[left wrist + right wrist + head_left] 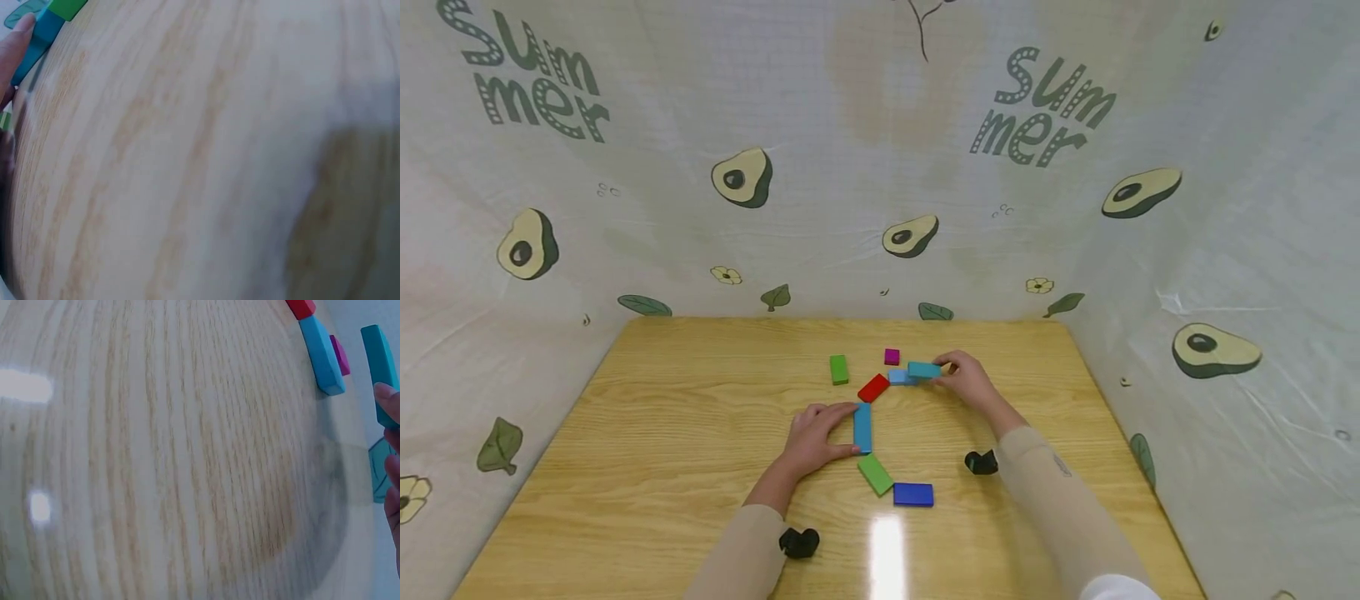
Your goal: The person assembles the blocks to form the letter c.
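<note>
My left hand (pixel 816 435) lies along a blue block (pixel 862 427), pinching it lengthwise with thumb and fingertips at its two ends. In the left wrist view, the fingertips touch this blue block (pixel 39 42) beside a green one (pixel 67 7). My right hand (pixel 970 383) pinches a teal block (pixel 924 370) by its right end. The right wrist view shows the teal block (pixel 380 362) held up off the table, apart from a light blue block (pixel 322 355). In the head view it partly covers that light blue block (pixel 898 377).
A red block (pixel 873 387) links the light blue and blue blocks in a curved row. The row continues with a green block (pixel 876 474) and a dark blue block (pixel 913 495). Behind it lie another green block (pixel 838 369) and a magenta block (pixel 892 357) on the wooden table (pixel 700 417).
</note>
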Action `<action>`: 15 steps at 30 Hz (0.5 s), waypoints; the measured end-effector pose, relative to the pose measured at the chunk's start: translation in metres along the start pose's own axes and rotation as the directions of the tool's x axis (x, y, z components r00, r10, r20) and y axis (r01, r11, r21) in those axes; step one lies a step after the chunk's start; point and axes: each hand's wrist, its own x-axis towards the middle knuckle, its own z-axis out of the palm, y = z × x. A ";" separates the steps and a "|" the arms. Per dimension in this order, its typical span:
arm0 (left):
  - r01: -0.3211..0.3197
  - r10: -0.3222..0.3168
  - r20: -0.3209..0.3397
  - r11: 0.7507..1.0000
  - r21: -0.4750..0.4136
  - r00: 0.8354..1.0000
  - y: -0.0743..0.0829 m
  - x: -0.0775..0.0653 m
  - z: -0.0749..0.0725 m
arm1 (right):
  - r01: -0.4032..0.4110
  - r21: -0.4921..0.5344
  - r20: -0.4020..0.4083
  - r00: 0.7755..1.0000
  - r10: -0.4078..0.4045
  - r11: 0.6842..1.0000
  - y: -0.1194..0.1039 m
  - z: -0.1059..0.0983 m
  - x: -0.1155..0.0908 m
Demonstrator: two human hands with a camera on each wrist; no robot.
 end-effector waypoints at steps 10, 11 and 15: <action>0.003 -0.003 0.001 1.000 0.010 1.000 0.001 -0.001 -0.001 | -0.079 0.116 -0.065 0.994 0.087 0.990 0.008 0.003 -0.023; 0.003 -0.004 0.002 1.000 0.010 1.000 0.001 -0.001 -0.001 | -0.088 0.121 -0.075 0.992 0.098 0.989 0.009 0.004 -0.024; 0.006 -0.006 0.008 1.000 0.004 1.000 0.002 -0.001 -0.001 | -0.102 0.148 -0.118 0.986 0.120 0.984 0.012 0.008 -0.029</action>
